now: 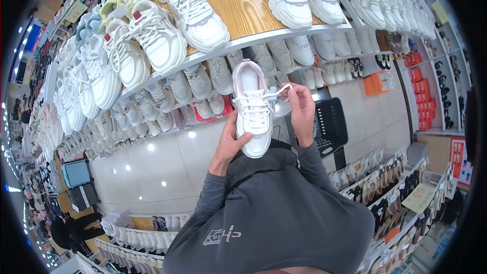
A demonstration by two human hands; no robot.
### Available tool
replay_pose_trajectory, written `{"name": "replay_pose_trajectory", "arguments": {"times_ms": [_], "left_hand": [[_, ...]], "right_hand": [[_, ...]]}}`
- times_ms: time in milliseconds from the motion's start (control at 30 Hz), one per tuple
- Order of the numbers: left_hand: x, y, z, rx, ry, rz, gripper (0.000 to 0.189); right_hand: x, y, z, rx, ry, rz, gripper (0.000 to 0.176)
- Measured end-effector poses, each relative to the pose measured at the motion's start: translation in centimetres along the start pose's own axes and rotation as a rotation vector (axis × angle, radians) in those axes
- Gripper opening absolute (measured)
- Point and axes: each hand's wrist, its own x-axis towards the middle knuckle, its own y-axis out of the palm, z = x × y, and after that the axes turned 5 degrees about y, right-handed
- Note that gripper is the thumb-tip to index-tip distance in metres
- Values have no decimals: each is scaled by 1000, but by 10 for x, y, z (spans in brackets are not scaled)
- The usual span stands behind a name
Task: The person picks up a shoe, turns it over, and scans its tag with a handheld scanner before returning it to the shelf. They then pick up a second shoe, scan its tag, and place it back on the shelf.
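Floor (pixel 162 155): pale shiny tiles with bright light spots, spreading under and around the displays.
Shelf (pixel 243 15): wood-topped with a white edge, carrying white trainers (pixel 200 18) at left and right, bare wood between them; more pale shoes stand in rows below it.
Jacket (pixel 289 213): dark grey, on the person wearing the camera, with light lettering at the lower left.
Bystander (pixel 76 231): someone in black at the far lower left, well apart from the hands.
Basket (pixel 342 127): black, with slotted sides, on the right just beyond the right forearm.
Suitcase (pixel 76 173): blue, at the left near a darker one.
Sign (pixel 419 198): yellowish, propped among the shoe racks at lower right.
Shoe (pixel 256 114): white with a pinkish lining and letters on the tongue, held up in front of the shelf edge, between both hands, toe towards the wearer.
Left hand (pixel 231 139): curled round the shoe's side near the toe, thumb lying on top; its other fingertips are hidden.
Right hand (pixel 303 106): thumb and forefinger pinched nearly together on the lace end.
Lace (pixel 279 93): white, one end stretched sideways from the shoe to that pinch.
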Motion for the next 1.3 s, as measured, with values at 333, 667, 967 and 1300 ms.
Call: {"name": "replay_pose_trajectory", "arguments": {"times_ms": [333, 667, 967, 1300], "left_hand": [[-1, 6, -12, 31, -4, 57, 95], [7, 4, 3, 79, -12, -56, 93], [-3, 4, 40, -2, -124, -175, 92], [3, 9, 40, 77, -46, -109, 85]], "right_hand": [[-1, -6, -10, -69, 99, -32, 11], [-27, -18, 68, -9, 234, 308, 10], [-33, 67, 86, -454, -178, 710, 41], [-35, 33, 71, -533, -236, 694, 49]]}}
